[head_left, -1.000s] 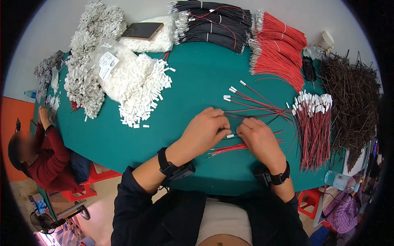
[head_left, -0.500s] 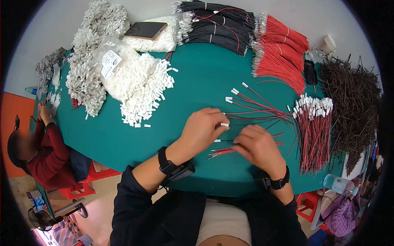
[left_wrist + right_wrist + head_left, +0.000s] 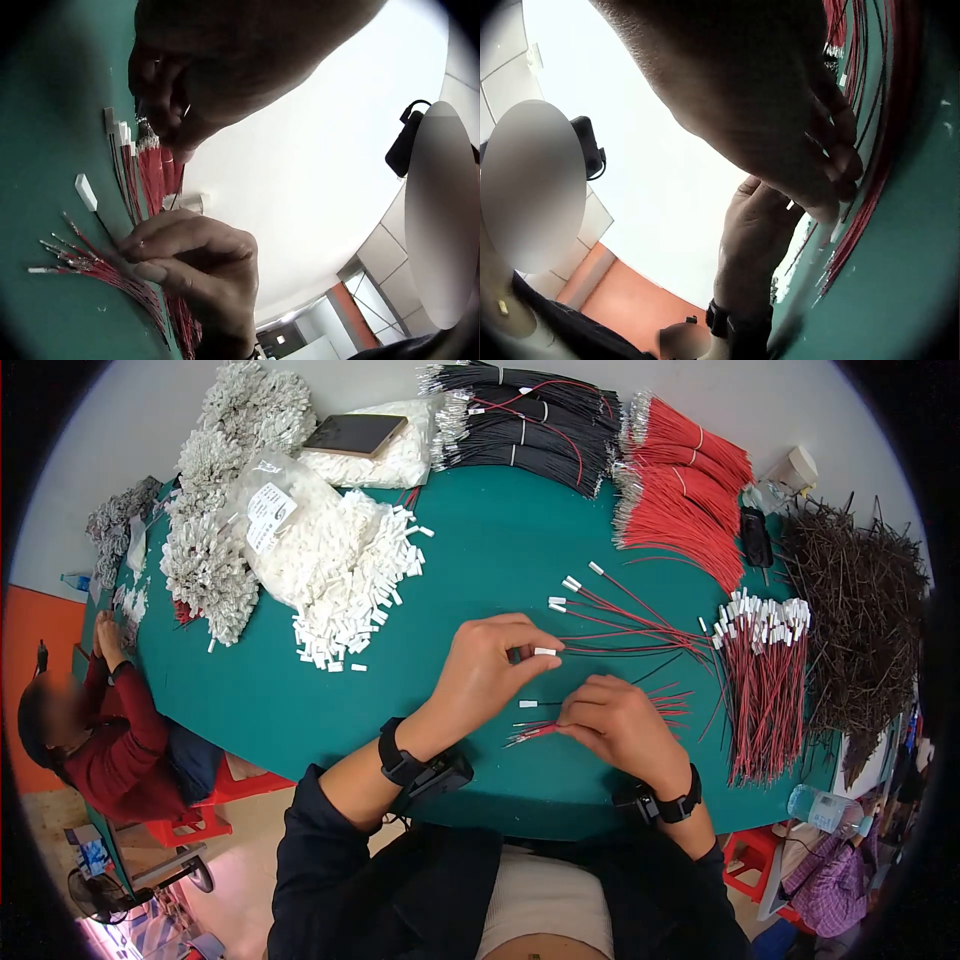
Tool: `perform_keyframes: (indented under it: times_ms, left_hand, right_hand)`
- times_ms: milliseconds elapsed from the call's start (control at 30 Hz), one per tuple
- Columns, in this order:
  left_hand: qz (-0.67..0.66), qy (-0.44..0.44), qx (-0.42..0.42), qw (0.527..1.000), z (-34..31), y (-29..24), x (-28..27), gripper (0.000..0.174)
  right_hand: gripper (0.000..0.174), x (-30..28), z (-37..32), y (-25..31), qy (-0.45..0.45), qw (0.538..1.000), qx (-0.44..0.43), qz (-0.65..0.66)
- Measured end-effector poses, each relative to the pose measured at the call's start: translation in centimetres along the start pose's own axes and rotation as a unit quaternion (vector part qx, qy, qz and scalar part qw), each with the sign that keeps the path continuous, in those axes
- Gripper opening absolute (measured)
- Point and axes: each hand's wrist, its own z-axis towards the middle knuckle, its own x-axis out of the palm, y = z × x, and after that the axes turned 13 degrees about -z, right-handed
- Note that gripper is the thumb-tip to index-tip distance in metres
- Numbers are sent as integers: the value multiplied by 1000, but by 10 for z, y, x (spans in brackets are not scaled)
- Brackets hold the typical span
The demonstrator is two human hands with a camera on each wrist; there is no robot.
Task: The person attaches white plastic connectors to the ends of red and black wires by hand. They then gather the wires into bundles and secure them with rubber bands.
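Observation:
In the head view the left hand (image 3: 490, 662) pinches a small white sleeve (image 3: 545, 652) between thumb and fingertips. The right hand (image 3: 625, 728) is lower and to the right, its thumb and fingertips together at the loose red wires (image 3: 535, 731). Beside them lies a black wire with a white sleeve (image 3: 528, 704) on its end; in the left wrist view that sleeve (image 3: 86, 193) stands off from the right hand (image 3: 199, 259), and its wire runs to the fingertips. Red wires with white ends (image 3: 572, 583) fan out above both hands.
White sleeves (image 3: 350, 580) spill from a bag at the left. A phone (image 3: 355, 434) lies on another bag. Black bundles (image 3: 530, 425) and red bundles (image 3: 680, 480) stand at the back; sleeved wires (image 3: 768, 680) and a dark tangled pile (image 3: 855, 610) are at the right. A person (image 3: 110, 750) sits far left.
The right hand has left the sleeved black wire's end and moved down to the loose wires. A white sleeve has come into view in the left hand's fingertips, now raised slightly.

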Motion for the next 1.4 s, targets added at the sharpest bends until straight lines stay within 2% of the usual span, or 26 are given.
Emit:
perform_keyframes:
  times_ms: [200,267,333,367,400,600,767,900,967,1200,1267,1400]
  left_hand:
    - [-39,18,-30,999,0,2,-1,17]
    - [-93,27,-112,989,0,-3,-2,17]
    - [-114,32,-118,986,0,-1,-1,18]
    - [-134,36,-123,983,-1,1,-1,19]
    - [-134,36,-123,983,-1,3,-1,19]
    - [-267,70,-159,948,2,5,-1,25]
    - [-393,98,-229,885,4,-4,-4,28]
    - [-346,85,-212,910,3,5,-4,29]
    - [-282,67,-179,940,3,7,-4,28]
    - [-253,56,-165,952,2,9,-1,26]
    - [-190,62,-122,972,2,9,-2,26]
    - [-156,64,-112,979,3,5,-4,24]
  right_hand:
    - [12,-1,0,2,-58,993,33,95]
    - [11,-2,-1,4,-69,990,48,109]
    - [10,-6,-1,6,-87,985,101,111]
    - [10,-7,0,7,-87,985,101,112]
    - [11,-7,1,9,-119,978,124,119]
    - [14,-12,-1,5,-207,960,171,74]
    - [15,-10,-2,2,-257,946,195,30]
    - [15,-10,1,5,-294,937,183,49]
    - [15,-10,2,5,-295,938,177,41]
    - [14,-11,1,6,-288,940,181,30]
    - [14,-11,1,6,-291,940,178,28]
    - [13,-11,1,7,-290,940,176,35]
